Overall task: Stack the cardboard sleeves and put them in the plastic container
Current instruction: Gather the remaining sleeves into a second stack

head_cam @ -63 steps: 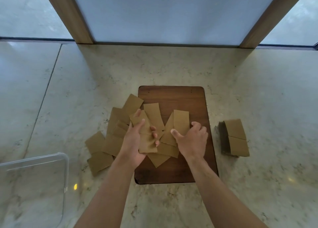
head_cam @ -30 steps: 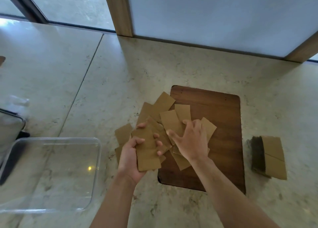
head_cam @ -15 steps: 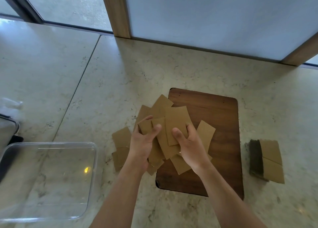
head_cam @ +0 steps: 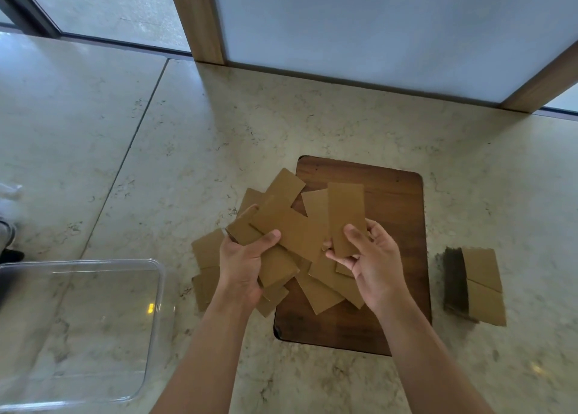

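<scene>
Several flat brown cardboard sleeves (head_cam: 316, 285) lie scattered over the left part of a dark wooden board (head_cam: 397, 201) and the marble beside it. My left hand (head_cam: 240, 266) grips a small bunch of sleeves (head_cam: 281, 229) above the pile. My right hand (head_cam: 372, 263) pinches a single upright sleeve (head_cam: 345, 216) between thumb and fingers, just right of that bunch. A clear plastic container (head_cam: 78, 326) sits at the lower left with nothing visible inside. A squared stack of sleeves (head_cam: 478, 285) rests on the marble right of the board.
The surface is a pale marble slab (head_cam: 281, 116) with a seam running diagonally at the left. Wooden frame posts (head_cam: 197, 19) and a frosted panel stand at the back. A dark object shows at the far left edge.
My right hand has lifted one sleeve out of the pile and holds it upright. My left hand still holds its bunch, raised slightly. The view shifted left since the oldest frame.
</scene>
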`<state>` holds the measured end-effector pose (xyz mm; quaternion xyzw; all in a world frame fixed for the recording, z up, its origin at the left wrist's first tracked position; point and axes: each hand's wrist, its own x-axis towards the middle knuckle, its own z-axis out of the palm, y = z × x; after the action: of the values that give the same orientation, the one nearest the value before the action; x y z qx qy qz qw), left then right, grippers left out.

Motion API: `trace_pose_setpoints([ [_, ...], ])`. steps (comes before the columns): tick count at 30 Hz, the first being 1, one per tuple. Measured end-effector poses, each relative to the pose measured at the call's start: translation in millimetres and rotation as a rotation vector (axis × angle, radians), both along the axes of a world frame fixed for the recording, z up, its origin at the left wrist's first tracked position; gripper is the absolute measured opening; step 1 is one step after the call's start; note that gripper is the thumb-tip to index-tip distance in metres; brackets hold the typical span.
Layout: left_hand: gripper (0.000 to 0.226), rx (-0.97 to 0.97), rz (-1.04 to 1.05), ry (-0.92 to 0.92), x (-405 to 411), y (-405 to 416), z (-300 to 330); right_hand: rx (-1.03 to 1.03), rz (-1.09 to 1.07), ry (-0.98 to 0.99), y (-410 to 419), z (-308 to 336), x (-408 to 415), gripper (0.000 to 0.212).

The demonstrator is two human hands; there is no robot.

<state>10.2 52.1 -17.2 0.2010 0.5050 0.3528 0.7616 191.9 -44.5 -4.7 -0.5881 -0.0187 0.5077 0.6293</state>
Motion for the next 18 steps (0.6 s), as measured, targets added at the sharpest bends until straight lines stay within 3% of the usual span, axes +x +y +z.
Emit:
trace_pose_setpoints([
  [5, 0.057, 0.03, -0.017, 0.017, 1.3, -0.6, 2.9, 0.059, 0.126, -0.06, -4.8, 6.9, 2.5, 0.04],
  [9, 0.055, 0.059, -0.073, 0.028, 4.0, -1.4, 5.3, -0.052, 0.331, -0.198, 0.0, 6.4, -0.8, 0.029],
  [14, 0.037, 0.108, -0.223, -0.028, 2.3, -4.2, 5.8, -0.137, 0.445, -0.152, 9.5, 11.9, -7.3, 0.077],
  [18, 0.035, 0.104, -0.281, -0.044, -2.6, -3.6, 4.6, -0.13, 0.562, -0.093, 11.4, 17.4, 0.0, 0.076],
])
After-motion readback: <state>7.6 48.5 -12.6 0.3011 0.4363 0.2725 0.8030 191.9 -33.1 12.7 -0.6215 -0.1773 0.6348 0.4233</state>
